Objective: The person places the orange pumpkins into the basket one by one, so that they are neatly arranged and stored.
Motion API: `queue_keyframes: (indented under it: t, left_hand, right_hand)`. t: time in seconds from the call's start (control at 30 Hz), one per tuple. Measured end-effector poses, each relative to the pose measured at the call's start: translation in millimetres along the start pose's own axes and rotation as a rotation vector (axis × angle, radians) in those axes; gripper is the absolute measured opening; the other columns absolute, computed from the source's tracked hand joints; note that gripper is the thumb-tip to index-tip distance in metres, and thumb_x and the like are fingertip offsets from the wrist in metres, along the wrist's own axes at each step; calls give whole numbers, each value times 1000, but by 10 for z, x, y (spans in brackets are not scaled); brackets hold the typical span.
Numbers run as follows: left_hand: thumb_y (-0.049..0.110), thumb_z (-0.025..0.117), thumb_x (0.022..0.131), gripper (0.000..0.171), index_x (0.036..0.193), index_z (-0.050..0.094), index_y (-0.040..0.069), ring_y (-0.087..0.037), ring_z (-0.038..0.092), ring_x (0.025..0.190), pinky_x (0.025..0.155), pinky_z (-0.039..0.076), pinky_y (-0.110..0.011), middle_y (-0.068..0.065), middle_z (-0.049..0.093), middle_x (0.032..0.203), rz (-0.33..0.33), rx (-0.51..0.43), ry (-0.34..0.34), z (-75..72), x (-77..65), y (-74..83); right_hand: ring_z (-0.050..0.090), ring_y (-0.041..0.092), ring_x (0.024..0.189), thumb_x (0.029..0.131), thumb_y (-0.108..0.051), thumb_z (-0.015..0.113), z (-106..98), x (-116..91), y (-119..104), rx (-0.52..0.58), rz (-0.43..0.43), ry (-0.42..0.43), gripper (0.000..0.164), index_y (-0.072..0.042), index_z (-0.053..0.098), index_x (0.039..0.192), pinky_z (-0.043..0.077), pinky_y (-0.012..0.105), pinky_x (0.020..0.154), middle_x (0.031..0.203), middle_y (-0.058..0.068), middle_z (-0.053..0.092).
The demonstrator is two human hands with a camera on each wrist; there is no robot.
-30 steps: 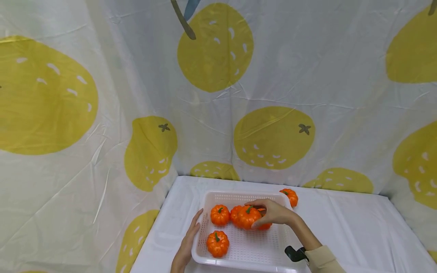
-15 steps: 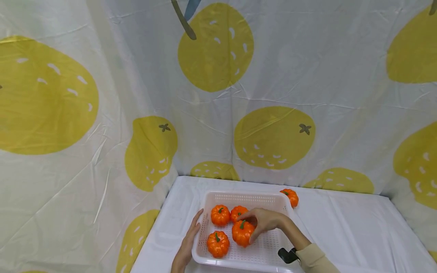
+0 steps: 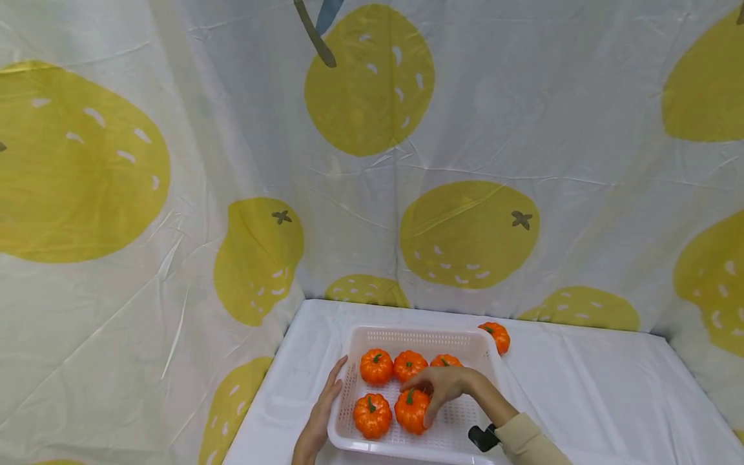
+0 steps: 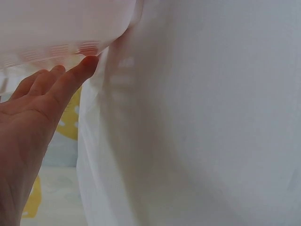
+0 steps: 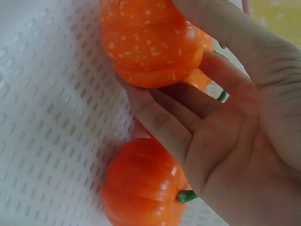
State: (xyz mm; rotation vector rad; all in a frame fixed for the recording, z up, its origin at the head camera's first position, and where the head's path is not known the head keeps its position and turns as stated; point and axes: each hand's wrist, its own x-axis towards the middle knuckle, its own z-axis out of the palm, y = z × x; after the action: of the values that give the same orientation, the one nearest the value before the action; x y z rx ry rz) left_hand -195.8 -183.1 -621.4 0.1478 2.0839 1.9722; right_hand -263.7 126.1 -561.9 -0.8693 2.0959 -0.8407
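Observation:
In the head view a white plastic basket (image 3: 453, 439) with a perforated floor holds several small orange pumpkins with green stems. My right hand (image 3: 444, 387) grips one pumpkin (image 3: 410, 413) in the near part of the basket, thumb and fingers curled round its sides; the right wrist view shows this pumpkin (image 5: 150, 42) between them. Left of it sits another pumpkin (image 3: 372, 416). Behind stands a row: a left pumpkin (image 3: 376, 367), a middle pumpkin (image 3: 409, 365) and a right pumpkin (image 3: 446, 360) partly hidden by my hand. My left hand (image 3: 320, 413) touches the basket's left side with extended fingers.
One more pumpkin (image 3: 497, 337) lies outside the basket, behind its far right corner, on the white-covered table (image 3: 593, 387). A white curtain (image 3: 360, 187) printed with yellow fruit encloses the back and left side.
My right hand has carried its pumpkin from above the back row toward the near side, beside the front left pumpkin. The left hand stays against the basket.

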Motion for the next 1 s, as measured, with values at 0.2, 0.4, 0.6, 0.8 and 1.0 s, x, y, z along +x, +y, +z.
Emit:
queue_keyframes:
  t: [0.2,0.4,0.6,0.8,1.0]
  left_hand:
    - [49,24,102,50,151,16,44,-44,13,148,105,40,-58,-3,3,165,-14,-6,10,1,3,12]
    - [48,23,102,50,152,16,43,-45,12,147,103,43,-56,-4,2,165,-10,-11,13,8,11,27]
    - [48,23,103,49,151,16,44,-43,14,148,106,40,-57,-3,4,165,-2,-11,5,2,15,14]
    - [51,25,102,50,151,17,45,-44,14,147,102,47,-51,-3,3,165,-15,-28,11,-19,18,-1]
    - [51,26,102,50,150,17,46,-43,17,147,99,49,-48,-2,3,165,-25,-36,12,-13,11,-7]
  right_hand:
    - [54,1,103,66,-20,89,34,26,-31,-65,56,4,71,-24,61,131,46,28,94,122,-18,63]
    - [55,6,91,65,-20,89,51,0,-66,-79,97,17,72,-27,60,131,47,23,79,111,-19,64]
    - [56,14,90,66,-16,88,37,-65,-57,-42,110,38,72,-21,60,133,48,22,76,105,-11,64]
    - [57,8,81,66,-14,88,18,-129,-63,-78,114,50,70,-21,62,130,49,20,71,92,-5,64]
    - [58,4,76,68,-11,86,45,-113,-53,-75,101,51,65,-20,63,128,50,20,69,87,-5,65]
